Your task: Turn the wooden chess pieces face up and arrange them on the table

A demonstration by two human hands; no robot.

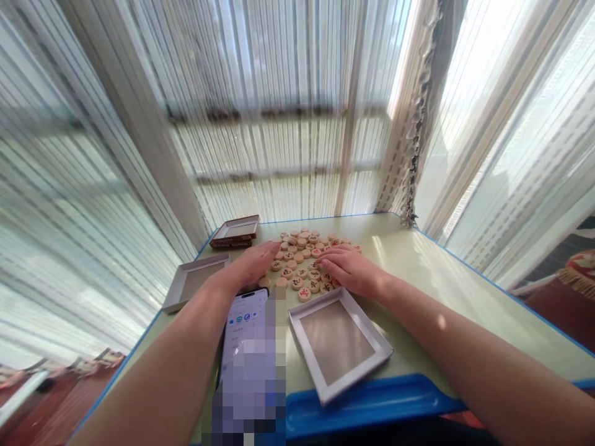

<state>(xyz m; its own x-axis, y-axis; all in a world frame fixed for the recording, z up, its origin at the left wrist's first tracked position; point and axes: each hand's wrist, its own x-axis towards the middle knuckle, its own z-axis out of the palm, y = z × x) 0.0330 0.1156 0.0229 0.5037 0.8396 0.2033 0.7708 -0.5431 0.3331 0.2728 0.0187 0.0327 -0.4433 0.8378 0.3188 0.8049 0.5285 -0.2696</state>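
Many round wooden Chinese chess pieces (302, 272) with red or black characters lie loose on the pale table (441, 272). A few rest on top of others toward the back. On the left edge of the pieces is my left hand (260, 261), palm down with fingers stretched out. My right hand (348, 266) lies over the pieces on the right side, its fingers extended and spread, hiding some of them. Neither hand grips a piece. Close in front of the pieces sits an open shallow cardboard box part (310, 347), near my right wrist.
A phone (246, 328) with a lit screen lies below my left hand, partly blurred out. Another shallow box part (176, 282) sits left of my left forearm. Behind it are brown boxes (232, 240). A blue tray (372, 402) edges the table front; curtains (279, 124) hang behind.
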